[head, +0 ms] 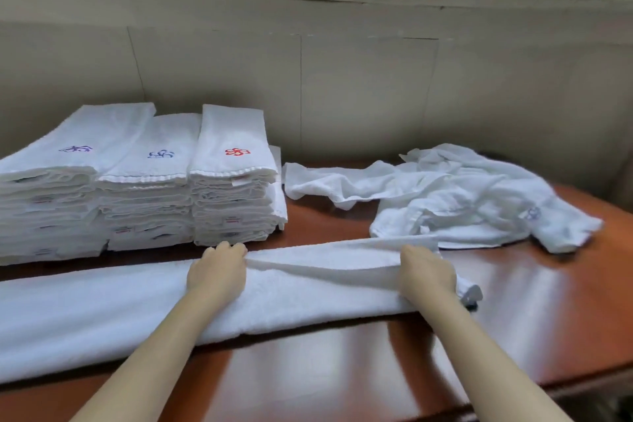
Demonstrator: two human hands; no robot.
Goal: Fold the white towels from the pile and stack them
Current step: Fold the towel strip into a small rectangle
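The brown wooden table (342, 370) carries everything. Across it, under both hands, lies the long white towel (102, 312), narrowed into a band that runs far out past the left hand's hold and ends just beyond the right hand's. Behind the left hand's hold, and off to its left, stand three stacks (137, 181) of folded towels side by side, the nearest almost touching the band. Behind the right hand's hold, spreading further right, sits the loose pile (462, 202) of crumpled towels waiting their turn. The left hand (217, 271) has its fingers curled over the band's far edge, gripping a fold of cloth. The right hand (428, 271) grips the same edge near the towel's end, fingers curled away from the camera, so I cannot tell how deep they reach. Between the two holds the cloth rises in a taut ridge.

The towel looks soft, limp and light; it probably will not keep any shape by itself and should sag wherever it is unsupported. Its looped surface ought to give fingers plenty of purchase, though the glossy table may let the free length slide. The best hold seems to be along the edge and at the end corners, both layers pinched together; the long stretch left of the left hand is likely to drag.
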